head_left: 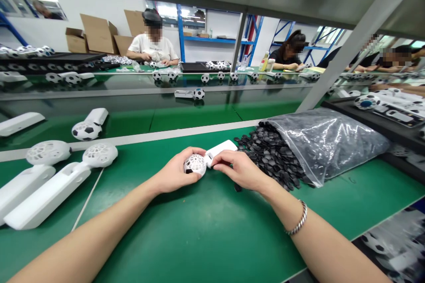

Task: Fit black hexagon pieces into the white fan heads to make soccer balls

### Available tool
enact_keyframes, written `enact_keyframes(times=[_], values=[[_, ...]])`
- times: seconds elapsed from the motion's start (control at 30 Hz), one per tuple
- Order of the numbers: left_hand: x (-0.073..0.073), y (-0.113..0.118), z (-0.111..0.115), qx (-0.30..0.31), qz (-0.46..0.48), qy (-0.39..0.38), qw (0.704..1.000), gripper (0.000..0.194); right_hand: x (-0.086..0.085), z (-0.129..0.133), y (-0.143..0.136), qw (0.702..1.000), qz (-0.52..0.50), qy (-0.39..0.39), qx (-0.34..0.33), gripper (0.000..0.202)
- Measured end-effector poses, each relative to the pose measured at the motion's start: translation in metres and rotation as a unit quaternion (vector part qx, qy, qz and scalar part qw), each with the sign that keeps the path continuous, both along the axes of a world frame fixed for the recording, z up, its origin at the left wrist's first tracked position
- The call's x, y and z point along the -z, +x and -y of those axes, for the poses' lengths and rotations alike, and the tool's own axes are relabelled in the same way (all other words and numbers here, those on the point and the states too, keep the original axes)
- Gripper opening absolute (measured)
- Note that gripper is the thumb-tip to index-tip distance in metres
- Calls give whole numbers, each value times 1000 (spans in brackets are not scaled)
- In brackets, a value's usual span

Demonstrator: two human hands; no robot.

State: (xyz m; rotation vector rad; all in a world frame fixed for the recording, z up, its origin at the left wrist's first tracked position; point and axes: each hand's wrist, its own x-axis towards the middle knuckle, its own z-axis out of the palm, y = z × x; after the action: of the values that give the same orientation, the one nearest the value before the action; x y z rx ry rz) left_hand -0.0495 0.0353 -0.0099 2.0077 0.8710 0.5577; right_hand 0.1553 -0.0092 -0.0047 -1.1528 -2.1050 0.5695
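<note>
A white handheld fan (223,150) with a round soccer-ball head and a flat handle is in front of me, just above the green table. My left hand (179,170) is closed around the fan's head, thumb below and fingers above, with the white grille facing up. At the neck, where the handle joins the head, the fingertips of my right hand (237,168) are pinched together against the fan. Whatever may lie between those fingertips is hidden. Small black discs (272,154) lie heaped just beyond my right hand, spilling from a clear plastic bag (328,137).
More soccer-ball fans (99,154) lie on the left. Beyond a pale rail, a shiny green conveyor (139,117) carries fans. A black tray (403,126) of fan parts stands at right, near a slanted grey post (352,44). A shelf hangs overhead; several co-workers (154,48) sit opposite.
</note>
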Motion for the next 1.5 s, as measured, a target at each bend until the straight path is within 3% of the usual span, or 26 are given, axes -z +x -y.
enact_keyframes(times=[0.3, 0.57, 0.8, 0.93, 1.03, 1.2, 1.37, 1.5], values=[[0, 4, 4, 4, -15, 76, 997, 49, 8, -3, -12, 998, 20, 54, -30, 11], [5, 10, 10, -51, -7, 104, 993, 40, 17, -15, -15, 996, -43, 62, -39, 5], [9, 14, 11, -80, 1, 135, 988, 38, 24, -23, -11, 998, -52, 19, 7, 19], [12, 14, 11, -106, 27, 116, 987, 39, 19, -21, -11, 997, -14, 55, 54, 21], [12, 13, -11, -174, 38, 99, 979, 38, 17, -20, -11, 993, 1, 80, 84, 15], [3, 2, -89, -321, 12, 158, 934, 48, 25, -24, -4, 991, 67, 74, 92, 13], [-7, -21, -145, -331, -89, 168, 924, 79, 40, -26, 22, 950, 218, 99, 201, 27], [-28, -73, -162, -360, -164, 203, 896, 73, 44, -27, 43, 909, 324, 66, 255, 32]])
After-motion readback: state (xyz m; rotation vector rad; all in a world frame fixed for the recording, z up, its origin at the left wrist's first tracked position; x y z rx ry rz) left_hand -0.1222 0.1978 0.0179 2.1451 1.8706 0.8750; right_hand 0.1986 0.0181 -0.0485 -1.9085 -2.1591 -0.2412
